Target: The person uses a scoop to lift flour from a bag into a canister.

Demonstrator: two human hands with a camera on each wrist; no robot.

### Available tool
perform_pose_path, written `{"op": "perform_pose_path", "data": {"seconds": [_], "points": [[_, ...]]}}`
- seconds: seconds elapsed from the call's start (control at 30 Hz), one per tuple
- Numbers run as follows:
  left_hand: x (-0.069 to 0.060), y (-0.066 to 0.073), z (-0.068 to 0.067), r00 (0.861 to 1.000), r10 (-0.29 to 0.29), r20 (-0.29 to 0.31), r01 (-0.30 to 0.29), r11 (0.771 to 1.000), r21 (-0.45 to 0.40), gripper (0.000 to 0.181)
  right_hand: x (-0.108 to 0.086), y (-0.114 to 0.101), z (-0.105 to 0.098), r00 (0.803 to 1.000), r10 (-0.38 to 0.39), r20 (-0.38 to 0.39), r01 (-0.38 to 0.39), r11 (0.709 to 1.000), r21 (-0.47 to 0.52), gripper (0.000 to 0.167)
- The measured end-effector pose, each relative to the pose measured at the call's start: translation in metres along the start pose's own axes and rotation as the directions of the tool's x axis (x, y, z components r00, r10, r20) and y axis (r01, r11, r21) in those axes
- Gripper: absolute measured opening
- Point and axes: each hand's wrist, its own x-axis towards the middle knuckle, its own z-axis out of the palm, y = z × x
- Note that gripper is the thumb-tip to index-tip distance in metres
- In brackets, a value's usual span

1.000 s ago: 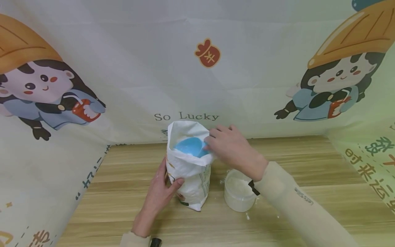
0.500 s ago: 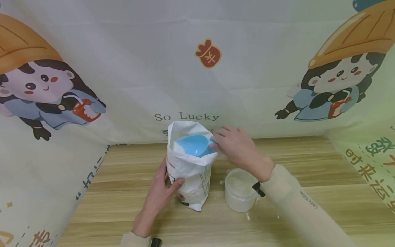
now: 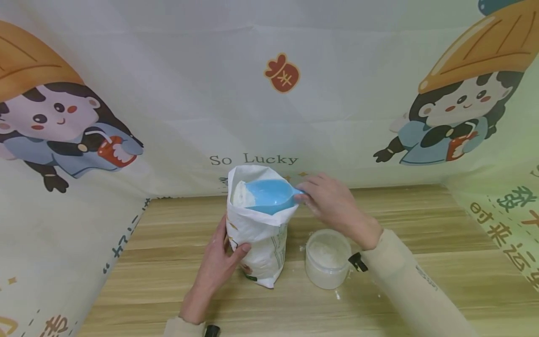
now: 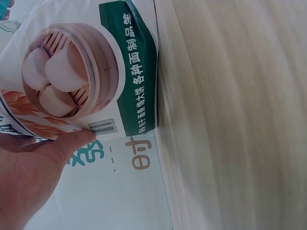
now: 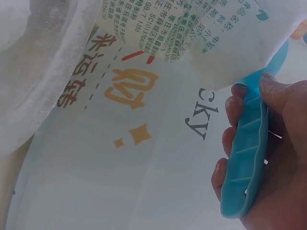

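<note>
An open white flour bag [image 3: 258, 243] stands upright on the table, printed with steamed buns in the left wrist view. My left hand [image 3: 219, 267] grips its lower left side, the thumb across the front. In the bag's mouth lies a blue scoop [image 3: 271, 194], white flour [image 3: 243, 195] heaped at its tip. The right hand [image 3: 332, 201] holds the scoop by its handle [image 5: 245, 153], fingers curled round it in the right wrist view; white powder dusts the fingertips. Right of the bag, below my right wrist, sits a round clear tub [image 3: 326, 269] with white powder inside.
The wood-grain table [image 3: 160, 281] carries specks of spilled powder [image 3: 338, 295] around the tub. A printed cloth [image 3: 189, 93] rises behind the table and along both sides, close behind the bag.
My right hand has drawn the scoop a little to the right and up within the bag's mouth, so flour now shows at its tip. The left hand and bag stay put.
</note>
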Motion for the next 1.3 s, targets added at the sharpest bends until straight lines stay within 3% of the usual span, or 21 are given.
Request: {"op": "perform_pose_path", "data": {"seconds": [0.47,1.07,1.3], "points": [[-0.001,0.000,-0.001,1.000,-0.012,-0.001,0.012,1.000,0.010,0.096,-0.011,0.003,0.003,0.998,0.050,-0.023,-0.047,0.993,0.109,0.024],[-0.001,0.000,-0.001,1.000,-0.010,0.001,0.010,1.000,0.013,0.097,-0.019,0.002,0.001,0.990,0.093,-0.108,-0.078,0.989,0.129,0.024],[-0.001,0.000,-0.001,1.000,-0.010,0.002,0.010,1.000,0.020,0.097,-0.020,0.002,-0.007,0.987,0.129,-0.092,-0.117,0.986,0.120,0.026]]}}
